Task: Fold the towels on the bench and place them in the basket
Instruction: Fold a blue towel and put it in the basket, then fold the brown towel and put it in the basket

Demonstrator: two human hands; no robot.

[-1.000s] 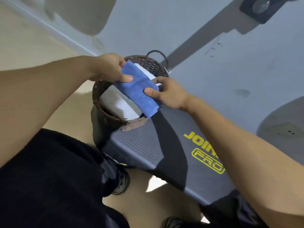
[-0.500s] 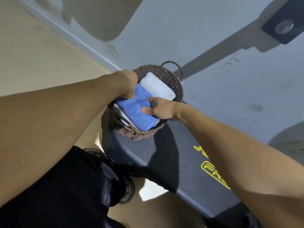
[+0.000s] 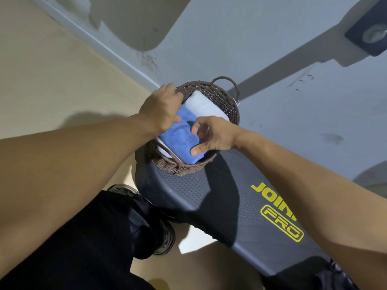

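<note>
A brown wicker basket (image 3: 185, 168) stands on the end of the dark bench (image 3: 219, 197). Inside it a folded blue towel (image 3: 180, 137) lies on top of a folded white towel (image 3: 202, 103). My left hand (image 3: 161, 109) is at the basket's far left rim, its thumb on the blue towel's far end and its fingers curled down out of sight behind it. Over the towel's near end is my right hand (image 3: 213, 135); its thumb presses on the cloth and its fingers arch loosely above it.
The bench bears yellow lettering (image 3: 276, 212) and runs toward the lower right. My black-trousered leg and shoe (image 3: 165, 237) are beside the bench's left edge. Beige floor lies to the left, grey flooring beyond the basket. A looped handle (image 3: 225, 79) sticks up at the basket's far side.
Both hands lowered the blue towel from above the basket down into it, onto the white towel. My right fingers have lifted off the cloth, leaving only the thumb on it.
</note>
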